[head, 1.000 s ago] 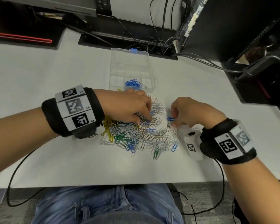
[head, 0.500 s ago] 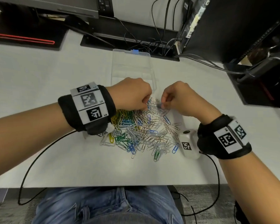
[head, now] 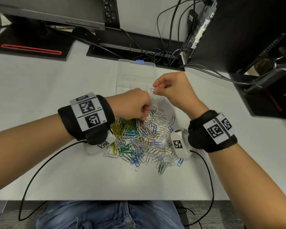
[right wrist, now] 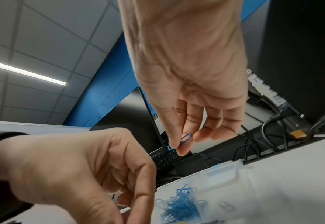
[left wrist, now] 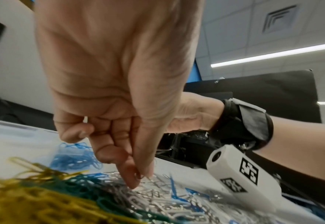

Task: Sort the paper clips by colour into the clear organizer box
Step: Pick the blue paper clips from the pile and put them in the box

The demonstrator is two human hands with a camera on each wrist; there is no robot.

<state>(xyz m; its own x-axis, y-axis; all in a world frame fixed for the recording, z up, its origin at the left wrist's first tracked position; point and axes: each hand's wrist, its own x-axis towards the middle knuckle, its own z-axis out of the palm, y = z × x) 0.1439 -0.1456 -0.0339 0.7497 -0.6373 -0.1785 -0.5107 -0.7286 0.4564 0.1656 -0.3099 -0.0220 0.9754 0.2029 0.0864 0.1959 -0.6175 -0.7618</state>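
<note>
A mixed pile of paper clips (head: 139, 139), silver, blue, green and yellow, lies on the white table. Behind it stands the clear organizer box (head: 135, 75), open, with blue clips (right wrist: 178, 207) in one near compartment. My right hand (head: 154, 90) pinches one blue paper clip (right wrist: 184, 138) between thumb and forefinger, raised above the box's near right part. My left hand (head: 144, 113) is curled at the pile's far edge; its thumb and forefinger (left wrist: 141, 177) pinch a silver clip on top of the heap.
A keyboard and tangled cables (head: 155, 52) lie behind the box. A black computer case (head: 238, 30) stands at the right, a monitor base (head: 31, 45) at the back left. Wrist cables (head: 40, 166) trail over the table's front edge.
My right hand has lifted the blue clip off the pile and carried it back over the box. My left hand has shifted from the pile's middle to its far edge.
</note>
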